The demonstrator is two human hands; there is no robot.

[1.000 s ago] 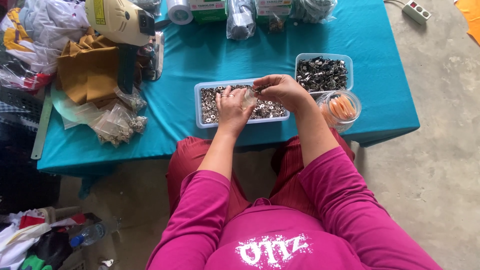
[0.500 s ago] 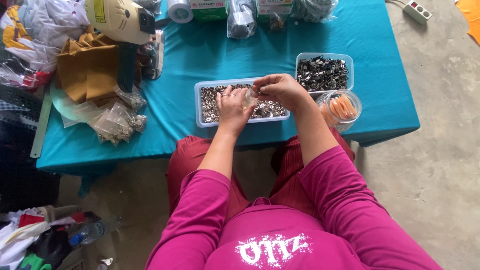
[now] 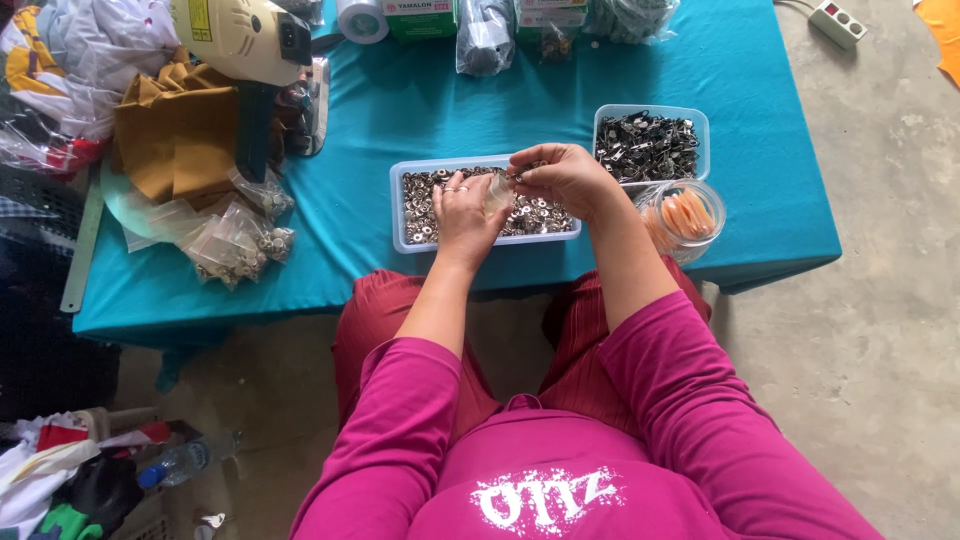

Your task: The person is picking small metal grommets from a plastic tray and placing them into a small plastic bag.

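Right now your left hand (image 3: pixel 462 208) and right hand (image 3: pixel 566 176) meet at frame centre over the shallow tray (image 3: pixel 400 232) of small metal rings — fingers pinched narrow on a small clear piece (image 3: pixel 497 193) between them. Further up right sits the tub of dark clips (image 3: pixel 648 146).

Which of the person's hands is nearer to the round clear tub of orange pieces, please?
The right hand: it is just left of the round tub. The left hand lies farther left, over the tray of small metal parts.
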